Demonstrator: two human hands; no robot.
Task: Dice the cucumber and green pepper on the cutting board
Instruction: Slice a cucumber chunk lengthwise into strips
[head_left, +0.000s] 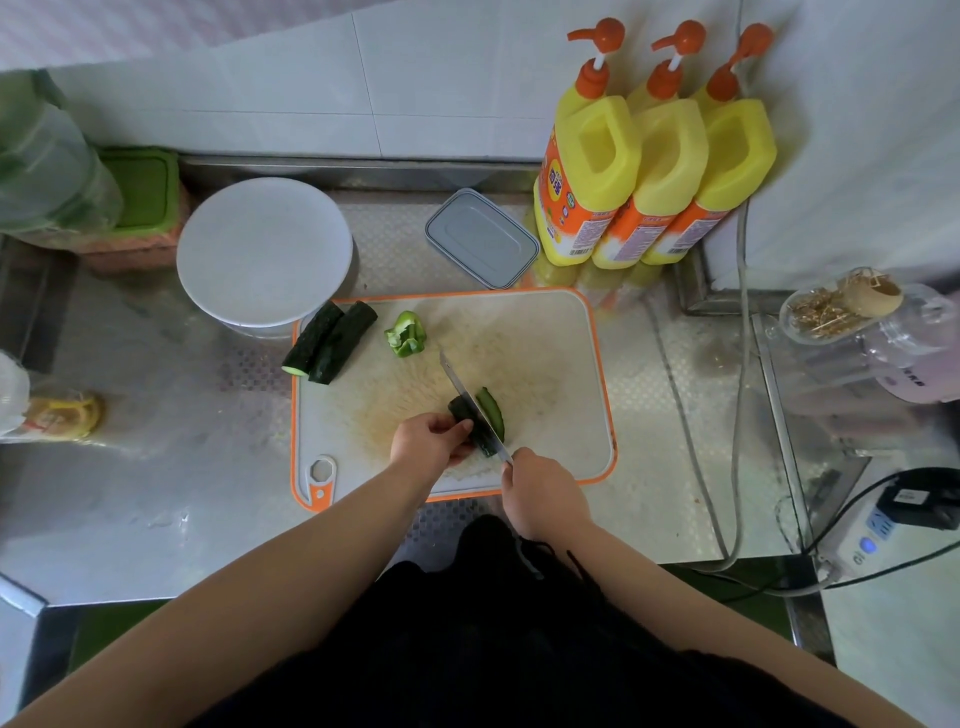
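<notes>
On the white plastic cutting board with the orange rim (545, 332), which lies on the embossed steel bench (156, 457) toward its front edge, the left hand (428, 441) has its fingers curled down over the dark green cucumber piece (462, 413), pinning it near the board's front edge. The right hand (543, 493) is wrapped tight around the handle of the steel-bladed kitchen knife (470, 402), and the blade runs lengthwise along that cucumber piece, its edge down in the flesh. Just to the right of the blade, a thin cucumber strip (492, 410) lies on the board, pale cut side partly showing.

Up at the board's back left corner, two long dark green cucumber sections (332, 343) lie side by side, touching, their ends poking over the left rim. Beside them to the right sits the bright green pepper chunk (406, 335), apart from the knife tip.

Behind the board's left corner stands a round white plate on a bowl (265, 249). Behind the middle of the board rests a grey rectangular lidded container (480, 239). At the back right, against the tiled wall, three yellow pump bottles with orange tops (654, 171) stand in a row, touching one another.
</notes>
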